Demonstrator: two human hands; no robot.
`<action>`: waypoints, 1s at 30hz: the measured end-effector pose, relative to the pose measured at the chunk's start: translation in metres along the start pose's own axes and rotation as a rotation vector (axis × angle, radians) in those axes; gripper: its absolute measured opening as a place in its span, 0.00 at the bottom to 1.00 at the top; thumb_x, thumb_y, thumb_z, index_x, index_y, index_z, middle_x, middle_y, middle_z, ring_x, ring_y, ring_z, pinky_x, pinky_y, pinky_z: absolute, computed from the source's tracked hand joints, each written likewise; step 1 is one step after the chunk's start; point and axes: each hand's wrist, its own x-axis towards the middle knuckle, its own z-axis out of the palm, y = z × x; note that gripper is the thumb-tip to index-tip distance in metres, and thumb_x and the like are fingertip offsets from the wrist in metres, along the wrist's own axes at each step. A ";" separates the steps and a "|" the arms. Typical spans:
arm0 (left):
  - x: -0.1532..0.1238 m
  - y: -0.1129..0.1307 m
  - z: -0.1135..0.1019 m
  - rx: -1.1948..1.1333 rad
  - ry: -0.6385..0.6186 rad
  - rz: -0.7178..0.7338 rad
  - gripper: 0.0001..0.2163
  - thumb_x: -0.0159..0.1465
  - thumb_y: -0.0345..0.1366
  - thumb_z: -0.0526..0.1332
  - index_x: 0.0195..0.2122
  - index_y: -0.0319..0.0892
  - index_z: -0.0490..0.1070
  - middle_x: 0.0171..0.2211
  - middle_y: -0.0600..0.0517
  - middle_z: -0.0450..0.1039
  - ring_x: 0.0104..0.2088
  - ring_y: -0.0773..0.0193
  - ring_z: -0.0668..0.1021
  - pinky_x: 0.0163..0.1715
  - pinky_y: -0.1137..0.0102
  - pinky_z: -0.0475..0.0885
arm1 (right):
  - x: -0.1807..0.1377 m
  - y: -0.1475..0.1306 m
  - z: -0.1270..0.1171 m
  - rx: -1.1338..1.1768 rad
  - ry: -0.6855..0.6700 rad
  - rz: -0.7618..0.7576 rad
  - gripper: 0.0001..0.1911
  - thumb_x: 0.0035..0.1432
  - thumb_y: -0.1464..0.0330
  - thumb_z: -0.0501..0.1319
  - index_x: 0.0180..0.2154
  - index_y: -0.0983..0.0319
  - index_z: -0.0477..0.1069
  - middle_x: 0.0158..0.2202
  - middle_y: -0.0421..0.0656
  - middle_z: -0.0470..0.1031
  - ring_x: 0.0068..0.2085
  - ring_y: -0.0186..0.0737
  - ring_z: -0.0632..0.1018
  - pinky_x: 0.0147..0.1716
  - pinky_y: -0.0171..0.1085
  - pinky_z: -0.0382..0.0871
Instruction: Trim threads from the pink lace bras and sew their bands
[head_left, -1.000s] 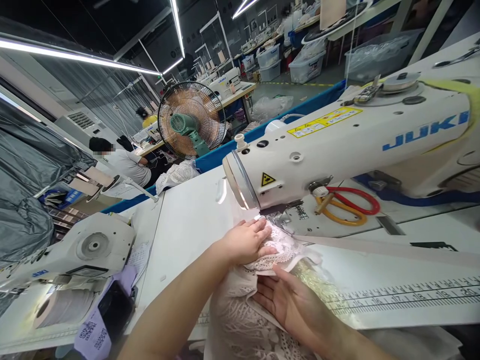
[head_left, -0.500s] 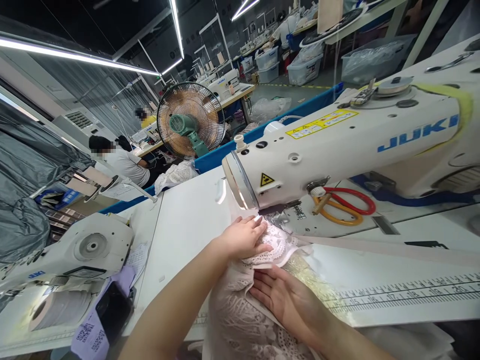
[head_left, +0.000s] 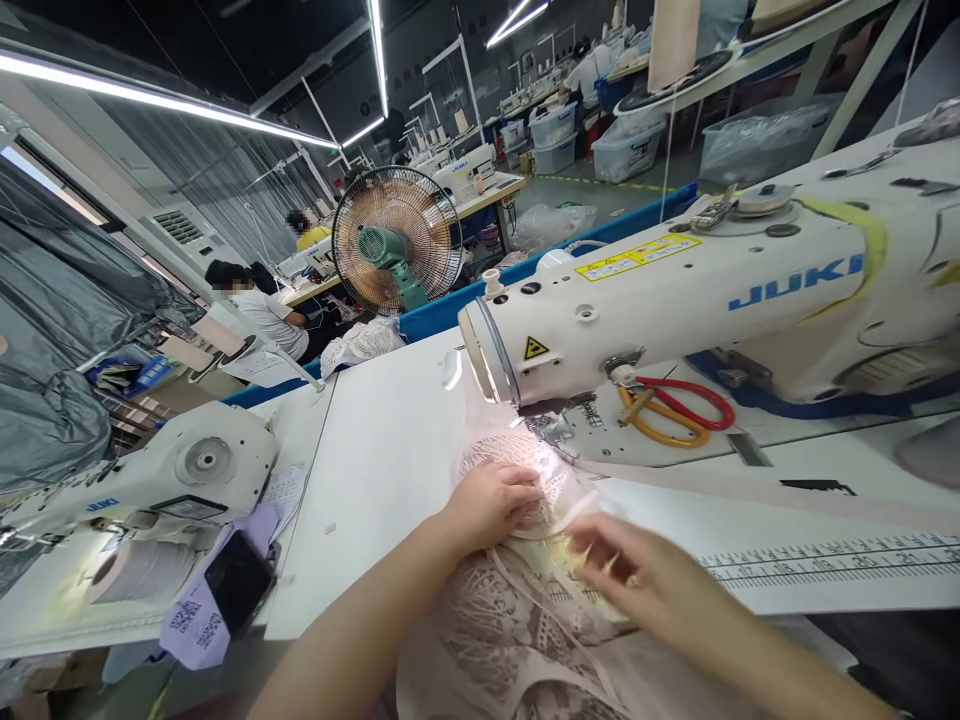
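Observation:
A pale pink lace garment [head_left: 510, 605] drapes from the sewing machine's needle area down over the table's front edge. My left hand [head_left: 499, 505] rests on its upper part, just in front of the needle, with fingers bent and pressed together on the lace. To the right of that, my right hand [head_left: 634, 565] is at the fabric's edge, fingers curled inward and slightly blurred. What its fingertips pinch is hidden. The white sewing machine [head_left: 660, 300] stands above, its lamp lighting the lace. From the needle area a pale strip [head_left: 675, 485] runs off to the right.
Scissors with red and orange handles [head_left: 675, 410] lie beside the machine arm. A printed ruler [head_left: 825, 562] runs along the front edge. At left are another sewing machine [head_left: 202, 465] and a phone [head_left: 238, 580]. A fan [head_left: 397, 240] and a seated person [head_left: 266, 320] are beyond.
My left hand has drawn back toward me, its fingers bending from flat. My right hand has turned from palm-up under the fabric and moved right, curling. The view has shifted slightly.

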 end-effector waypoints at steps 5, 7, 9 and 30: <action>-0.011 -0.003 0.005 -0.008 0.042 0.010 0.13 0.69 0.37 0.51 0.44 0.44 0.75 0.54 0.49 0.72 0.53 0.60 0.73 0.54 0.60 0.63 | 0.031 0.010 -0.044 -0.987 0.209 -0.416 0.29 0.51 0.71 0.52 0.56 0.55 0.67 0.37 0.49 0.71 0.32 0.46 0.74 0.26 0.40 0.65; -0.013 0.000 0.004 0.000 0.048 0.009 0.12 0.69 0.37 0.51 0.43 0.45 0.75 0.54 0.50 0.72 0.53 0.59 0.73 0.55 0.58 0.62 | 0.042 0.009 -0.046 -1.021 0.161 -0.460 0.27 0.52 0.72 0.51 0.53 0.53 0.70 0.34 0.46 0.72 0.31 0.44 0.73 0.24 0.37 0.62; -0.015 0.003 0.003 0.009 0.050 0.008 0.12 0.68 0.37 0.52 0.42 0.45 0.75 0.54 0.51 0.72 0.54 0.59 0.72 0.56 0.56 0.61 | 0.047 0.006 -0.043 -1.052 0.128 -0.516 0.21 0.54 0.73 0.52 0.47 0.52 0.73 0.33 0.44 0.73 0.30 0.41 0.73 0.25 0.35 0.61; -0.005 0.054 0.008 0.258 0.113 0.039 0.20 0.66 0.44 0.54 0.53 0.35 0.65 0.54 0.42 0.69 0.49 0.54 0.74 0.48 0.61 0.68 | 0.017 0.022 -0.031 -1.315 0.214 -0.804 0.17 0.64 0.73 0.47 0.26 0.60 0.69 0.26 0.42 0.71 0.29 0.40 0.69 0.25 0.36 0.55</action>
